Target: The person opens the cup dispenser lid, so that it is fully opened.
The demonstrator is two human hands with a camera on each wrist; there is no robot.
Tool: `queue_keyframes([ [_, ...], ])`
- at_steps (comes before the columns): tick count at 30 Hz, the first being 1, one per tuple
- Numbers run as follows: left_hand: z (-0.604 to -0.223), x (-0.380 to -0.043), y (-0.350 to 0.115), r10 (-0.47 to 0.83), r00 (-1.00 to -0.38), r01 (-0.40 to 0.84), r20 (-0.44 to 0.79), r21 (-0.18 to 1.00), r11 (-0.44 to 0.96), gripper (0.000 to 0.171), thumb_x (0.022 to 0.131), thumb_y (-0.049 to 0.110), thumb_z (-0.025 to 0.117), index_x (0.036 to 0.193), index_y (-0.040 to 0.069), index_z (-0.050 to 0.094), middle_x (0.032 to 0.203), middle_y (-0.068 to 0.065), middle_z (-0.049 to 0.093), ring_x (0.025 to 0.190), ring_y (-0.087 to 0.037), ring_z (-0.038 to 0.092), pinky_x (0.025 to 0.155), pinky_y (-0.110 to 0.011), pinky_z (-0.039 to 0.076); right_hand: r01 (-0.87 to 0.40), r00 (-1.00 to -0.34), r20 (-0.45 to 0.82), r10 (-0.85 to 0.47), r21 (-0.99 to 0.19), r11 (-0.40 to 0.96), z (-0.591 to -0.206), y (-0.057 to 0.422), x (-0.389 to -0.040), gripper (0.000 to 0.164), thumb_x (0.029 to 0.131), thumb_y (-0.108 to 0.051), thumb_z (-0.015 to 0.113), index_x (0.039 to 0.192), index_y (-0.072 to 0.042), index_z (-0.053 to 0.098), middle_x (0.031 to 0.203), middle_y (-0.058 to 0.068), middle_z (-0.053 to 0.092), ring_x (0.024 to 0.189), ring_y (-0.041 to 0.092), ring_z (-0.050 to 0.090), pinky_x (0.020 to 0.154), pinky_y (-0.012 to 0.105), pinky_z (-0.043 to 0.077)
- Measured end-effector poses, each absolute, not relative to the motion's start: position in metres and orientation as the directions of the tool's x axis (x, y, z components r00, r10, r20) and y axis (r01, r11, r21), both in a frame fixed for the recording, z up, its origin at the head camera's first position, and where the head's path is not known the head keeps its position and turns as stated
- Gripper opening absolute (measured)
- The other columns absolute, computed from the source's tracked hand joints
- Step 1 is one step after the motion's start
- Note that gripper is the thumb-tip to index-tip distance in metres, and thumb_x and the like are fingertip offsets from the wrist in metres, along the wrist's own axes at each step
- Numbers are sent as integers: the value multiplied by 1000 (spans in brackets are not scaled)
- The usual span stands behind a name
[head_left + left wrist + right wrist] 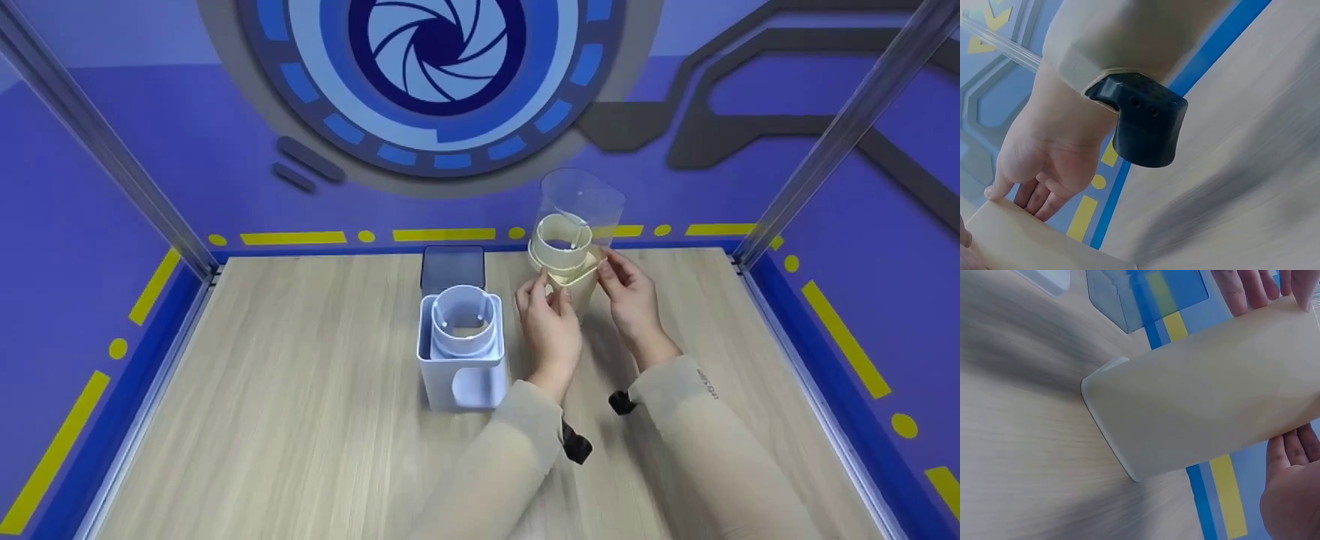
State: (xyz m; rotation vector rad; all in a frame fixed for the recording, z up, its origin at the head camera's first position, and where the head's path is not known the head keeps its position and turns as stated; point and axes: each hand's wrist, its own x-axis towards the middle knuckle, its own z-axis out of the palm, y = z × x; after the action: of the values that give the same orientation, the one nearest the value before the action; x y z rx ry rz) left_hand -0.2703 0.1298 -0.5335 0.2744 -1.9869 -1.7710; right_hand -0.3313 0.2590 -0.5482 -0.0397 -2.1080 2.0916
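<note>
A cream plastic dispenser (pixel 564 264), with a round collar on top and a raised clear lid (pixel 581 196), stands near the back wall. My left hand (pixel 553 334) holds its front left side, fingertips at the rim. On the right edge, my right hand (pixel 634 304) grips near the top corner, thumb towards me. Seen from the right wrist, the long smooth body (pixel 1202 391) lies between the left fingers (pixel 1247 289) and the right hand (pixel 1294 489). Whether its base touches the table cannot be told. Left of the hands stands a pale blue dispenser (pixel 442 382) with a similar collar.
Behind the pale blue dispenser is its dark see-through lid (pixel 453 268), raised. Wood-grain table (pixel 315 390) extends around both. A blue patterned wall (pixel 262 210) runs along the back, and metal posts (pixel 817 142) stand at the corners.
</note>
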Motion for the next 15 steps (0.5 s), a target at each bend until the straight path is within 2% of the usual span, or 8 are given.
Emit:
queue_keyframes([
  [7,-537,-266,130,-440,-866,173,238,968,183,44,106,-1,72,149,-3,69,135,-19,64,119,-31,73,104,-37,67,-115,-969,119,218,-993,30,-549,258,-321,45,117,-15,62,158,0,62,149,23,69,122,1,67,108,14,58],
  [11,-539,-264,128,-439,-860,185,260,961,207,40,106,0,72,147,-3,72,134,-20,66,121,-32,72,105,-37,66,-126,-958,132,256,-991,41,-549,257,-313,43,114,-14,66,154,2,65,141,17,73,116,0,68,104,13,59],
  [15,-543,-263,125,-426,-863,190,272,956,224,40,107,2,71,147,-2,72,136,-20,67,126,-33,72,109,-40,65,-127,-949,129,286,-992,26,-549,257,-304,41,112,-12,70,150,4,68,141,18,75,113,1,71,102,14,61],
])
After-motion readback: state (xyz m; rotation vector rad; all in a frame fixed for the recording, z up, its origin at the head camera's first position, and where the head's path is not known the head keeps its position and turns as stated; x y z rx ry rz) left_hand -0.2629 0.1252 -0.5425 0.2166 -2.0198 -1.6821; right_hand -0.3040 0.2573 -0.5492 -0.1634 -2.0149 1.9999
